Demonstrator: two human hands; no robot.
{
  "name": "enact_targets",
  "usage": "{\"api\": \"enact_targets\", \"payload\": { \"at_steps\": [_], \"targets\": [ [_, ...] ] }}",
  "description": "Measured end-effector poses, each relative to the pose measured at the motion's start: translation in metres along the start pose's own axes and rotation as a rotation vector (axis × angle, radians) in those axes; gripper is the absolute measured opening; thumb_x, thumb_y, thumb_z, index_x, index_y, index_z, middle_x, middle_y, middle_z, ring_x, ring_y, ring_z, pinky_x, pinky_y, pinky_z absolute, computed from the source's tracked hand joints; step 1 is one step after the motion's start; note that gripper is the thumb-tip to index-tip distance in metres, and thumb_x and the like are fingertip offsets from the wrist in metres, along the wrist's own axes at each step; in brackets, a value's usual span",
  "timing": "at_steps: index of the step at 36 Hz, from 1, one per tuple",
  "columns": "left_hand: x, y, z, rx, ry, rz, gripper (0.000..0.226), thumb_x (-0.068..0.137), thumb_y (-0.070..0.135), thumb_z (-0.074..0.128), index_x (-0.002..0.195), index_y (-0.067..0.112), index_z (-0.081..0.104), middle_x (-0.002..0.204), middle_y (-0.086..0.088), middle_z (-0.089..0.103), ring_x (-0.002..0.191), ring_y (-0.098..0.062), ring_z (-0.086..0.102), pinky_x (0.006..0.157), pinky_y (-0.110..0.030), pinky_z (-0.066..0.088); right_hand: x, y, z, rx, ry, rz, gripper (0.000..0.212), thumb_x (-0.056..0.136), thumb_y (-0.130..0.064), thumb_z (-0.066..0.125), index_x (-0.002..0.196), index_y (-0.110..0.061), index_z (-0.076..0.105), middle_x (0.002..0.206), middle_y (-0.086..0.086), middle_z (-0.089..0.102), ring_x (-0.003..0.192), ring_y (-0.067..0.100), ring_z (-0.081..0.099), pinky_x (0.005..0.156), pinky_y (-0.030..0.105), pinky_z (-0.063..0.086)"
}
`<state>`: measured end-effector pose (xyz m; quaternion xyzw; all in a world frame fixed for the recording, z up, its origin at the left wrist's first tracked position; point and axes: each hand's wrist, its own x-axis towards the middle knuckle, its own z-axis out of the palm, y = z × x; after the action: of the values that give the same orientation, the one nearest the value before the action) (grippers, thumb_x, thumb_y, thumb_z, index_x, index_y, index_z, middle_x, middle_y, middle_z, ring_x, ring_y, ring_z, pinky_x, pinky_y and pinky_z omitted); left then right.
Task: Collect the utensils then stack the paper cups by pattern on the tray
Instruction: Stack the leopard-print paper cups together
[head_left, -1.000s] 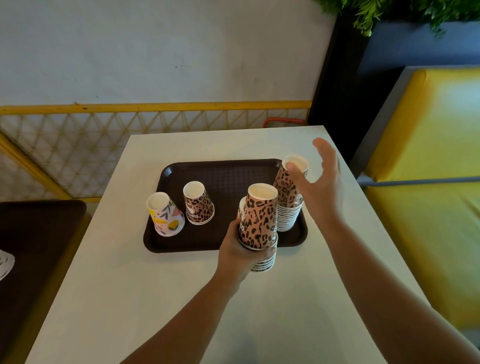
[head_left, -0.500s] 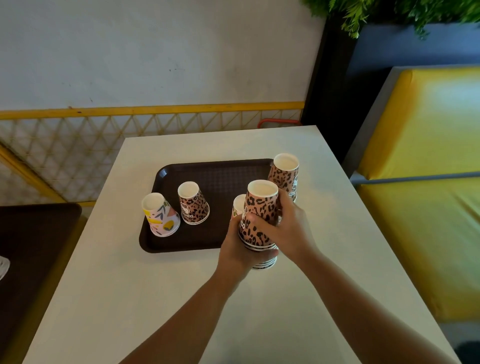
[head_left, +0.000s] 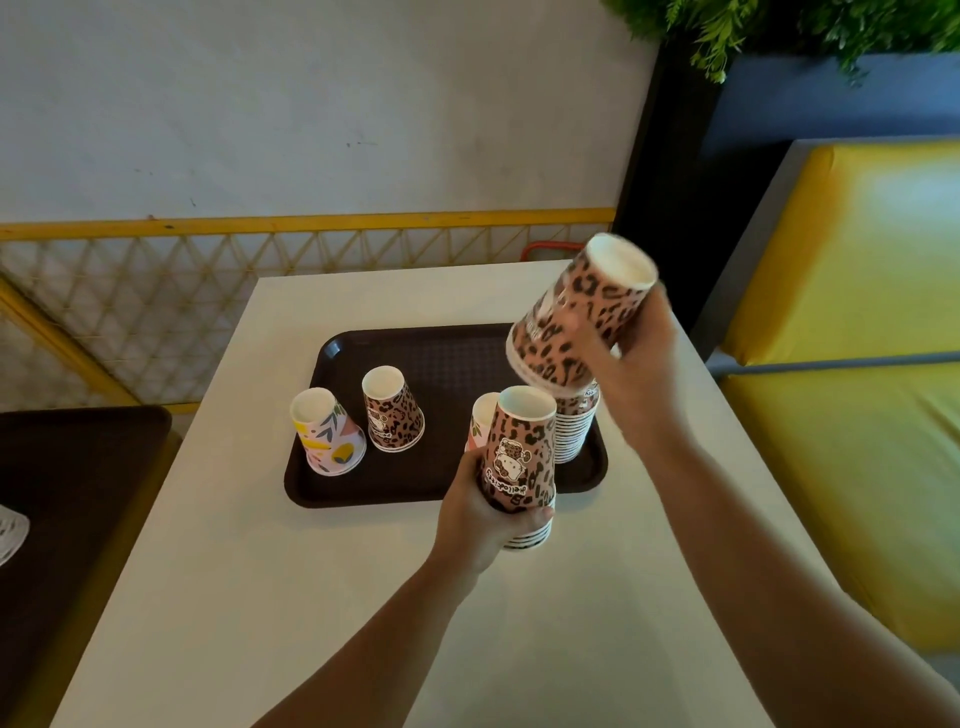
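A: Far L of the tray (head_left: 322, 488)?
B: Floral cup (head_left: 328, 434), upside down, leaning. Next to it a leopard cup (head_left: 392, 410), inverted too. Both on tray, apart.
A: L hand (head_left: 480, 519)?
B: Fingers curled round the near leopard stack (head_left: 522, 462), held at tray's front edge, over the table (head_left: 234, 597). Another pale cup (head_left: 482, 418) just behind it, mostly hidden.
A: R side?
B: R hand (head_left: 641, 364) grips a tilted leopard cup (head_left: 576, 325), fingers wrapped round it, raised above the tall stack (head_left: 574, 431) at tray's R edge. Can't tell if touching.
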<state>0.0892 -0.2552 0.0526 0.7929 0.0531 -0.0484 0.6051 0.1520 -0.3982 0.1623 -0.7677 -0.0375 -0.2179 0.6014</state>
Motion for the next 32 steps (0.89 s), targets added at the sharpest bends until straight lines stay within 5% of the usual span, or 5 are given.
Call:
{"api": "enact_targets", "payload": {
  "at_steps": [5, 15, 21, 27, 32],
  "targets": [
    [0.002, -0.001, -0.002, -0.012, 0.013, -0.017, 0.075, 0.054, 0.014, 0.09, 0.114, 0.024, 0.047, 0.109, 0.009, 0.061, 0.104, -0.011, 0.058, 0.087, -0.025, 0.048, 0.03, -0.005, -0.007, -0.066, 0.195, -0.117, 0.065, 0.078, -0.027, 0.072, 0.132, -0.01, 0.039, 0.121, -0.004, 0.053, 0.116, 0.01, 0.052, 0.093, 0.025, 0.049],
    [0.004, 0.004, -0.003, -0.049, -0.003, -0.043, 0.073, 0.055, 0.013, 0.089, 0.112, 0.028, 0.046, 0.103, 0.018, 0.058, 0.095, 0.004, 0.055, 0.077, -0.011, 0.045, 0.023, 0.039, 0.005, -0.197, 0.053, 0.025, 0.069, 0.075, -0.033, 0.073, 0.133, -0.016, 0.04, 0.129, 0.001, 0.053, 0.117, 0.011, 0.049, 0.097, 0.042, 0.048],
    [0.003, 0.008, -0.004, -0.056, 0.004, -0.048, 0.073, 0.057, 0.013, 0.089, 0.112, 0.029, 0.045, 0.101, 0.02, 0.057, 0.093, 0.005, 0.054, 0.074, -0.011, 0.044, 0.001, 0.032, 0.006, -0.299, 0.125, -0.071, 0.082, 0.073, -0.049, 0.069, 0.139, -0.016, 0.034, 0.144, 0.0, 0.036, 0.127, 0.0, 0.03, 0.097, 0.002, 0.022],
    [0.0, 0.011, 0.001, -0.072, 0.026, -0.04, 0.068, 0.057, 0.011, 0.088, 0.109, 0.029, 0.049, 0.097, 0.018, 0.062, 0.088, 0.008, 0.058, 0.069, -0.008, 0.048, -0.04, 0.031, 0.014, -0.197, -0.098, -0.099, 0.07, 0.07, -0.052, 0.063, 0.129, -0.02, 0.043, 0.121, -0.019, 0.046, 0.111, 0.006, 0.053, 0.089, 0.014, 0.046],
    [-0.001, 0.012, 0.003, -0.086, 0.014, -0.021, 0.07, 0.057, 0.012, 0.089, 0.112, 0.029, 0.048, 0.104, 0.015, 0.061, 0.097, -0.001, 0.059, 0.087, -0.023, 0.051, -0.059, 0.037, 0.021, -0.209, -0.273, 0.04, 0.071, 0.067, -0.047, 0.074, 0.128, -0.026, 0.045, 0.117, -0.014, 0.056, 0.11, 0.003, 0.054, 0.092, 0.024, 0.05]
  ]
}}
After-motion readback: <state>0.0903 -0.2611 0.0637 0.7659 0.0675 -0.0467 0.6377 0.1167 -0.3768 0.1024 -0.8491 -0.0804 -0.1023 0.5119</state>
